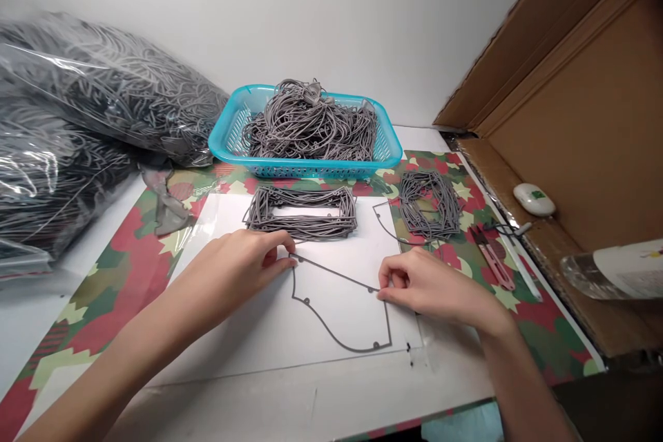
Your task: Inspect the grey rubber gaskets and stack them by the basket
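A thin grey rubber gasket [331, 327], an irregular closed loop with small round tabs, lies over the white sheet [233, 338]. My left hand [259, 255] pinches its upper left corner between thumb and fingertips. At the upper right corner, my right hand [419, 283] pinches the same loop. Just beyond my left hand sits a rectangular stack of grey gaskets [300, 226]. Another single gasket [384, 224] lies behind my right hand, partly on the sheet, reaching toward a rounder gasket pile [453, 210].
A blue basket [305, 169] heaped with grey gaskets stands at the back. Clear bags [114, 83] of similar parts fill the left. At right are pink-handled snips [494, 262], a white pen [523, 269], a white oval object [534, 199], a bottle [616, 273] and cardboard [580, 83].
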Motion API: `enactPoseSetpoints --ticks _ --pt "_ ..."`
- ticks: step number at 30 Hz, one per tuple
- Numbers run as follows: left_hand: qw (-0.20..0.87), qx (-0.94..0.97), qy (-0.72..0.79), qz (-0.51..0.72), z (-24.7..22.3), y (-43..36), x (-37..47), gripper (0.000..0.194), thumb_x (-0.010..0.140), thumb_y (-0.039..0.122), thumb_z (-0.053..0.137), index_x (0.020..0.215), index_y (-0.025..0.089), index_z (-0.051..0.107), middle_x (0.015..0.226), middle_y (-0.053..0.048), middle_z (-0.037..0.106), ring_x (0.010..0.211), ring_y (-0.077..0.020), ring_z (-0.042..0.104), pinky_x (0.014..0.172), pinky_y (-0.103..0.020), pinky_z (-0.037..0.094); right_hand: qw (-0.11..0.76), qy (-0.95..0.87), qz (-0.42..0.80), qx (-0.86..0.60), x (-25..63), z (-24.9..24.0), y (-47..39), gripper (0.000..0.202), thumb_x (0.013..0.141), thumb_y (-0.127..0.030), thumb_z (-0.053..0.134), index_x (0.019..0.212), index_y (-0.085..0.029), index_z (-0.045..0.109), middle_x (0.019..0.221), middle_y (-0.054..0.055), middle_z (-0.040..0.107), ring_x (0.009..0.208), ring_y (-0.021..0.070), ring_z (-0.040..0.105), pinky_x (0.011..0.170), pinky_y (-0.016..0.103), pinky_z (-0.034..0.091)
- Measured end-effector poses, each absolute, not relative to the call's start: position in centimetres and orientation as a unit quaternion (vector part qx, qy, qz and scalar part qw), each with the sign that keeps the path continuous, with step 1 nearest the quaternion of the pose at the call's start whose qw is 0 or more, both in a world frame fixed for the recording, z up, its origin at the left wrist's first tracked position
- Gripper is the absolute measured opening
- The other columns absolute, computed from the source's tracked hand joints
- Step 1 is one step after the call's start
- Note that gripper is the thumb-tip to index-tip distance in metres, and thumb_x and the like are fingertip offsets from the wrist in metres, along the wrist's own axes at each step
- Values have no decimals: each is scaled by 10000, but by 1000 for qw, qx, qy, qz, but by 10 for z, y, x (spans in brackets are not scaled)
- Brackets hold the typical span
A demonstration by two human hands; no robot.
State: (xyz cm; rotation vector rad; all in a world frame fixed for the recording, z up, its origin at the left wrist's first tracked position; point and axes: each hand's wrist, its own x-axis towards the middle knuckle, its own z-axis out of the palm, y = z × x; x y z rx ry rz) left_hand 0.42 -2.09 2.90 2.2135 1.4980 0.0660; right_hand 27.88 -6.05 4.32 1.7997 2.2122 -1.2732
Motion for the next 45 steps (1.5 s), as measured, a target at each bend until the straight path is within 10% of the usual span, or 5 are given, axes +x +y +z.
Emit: enactPoseSetpoints --ticks 19,36,45 --pt "228 815 532 36 28 -23 1 213 862 380 511 800 240 660 600 8 624 498 -143 527 479 -254 306 -22 720 -413 557 279 41 -61 124 759 -163 603 642 -184 568 575 -37 551 548 94 471 500 224 300" --pt "427 670 531 294 59 -24 2 220 872 392 551 801 187 587 721 27 601 620 -94 460 560 -214 383 -457 448 -620 454 277 34 -48 198 782 -287 730 800 -194 556 667 -26 652 660 129 653 674 269 523" --pt "341 624 561 423 40 -8 0 254 799 421 585 881 184 629 637 29 535 590 -121 481 547 -239 371 -500 387 -616 469 252 37 -28 246 678 -287 751 779 -195 547 737 -41 600 570 88 577 506 221 509"
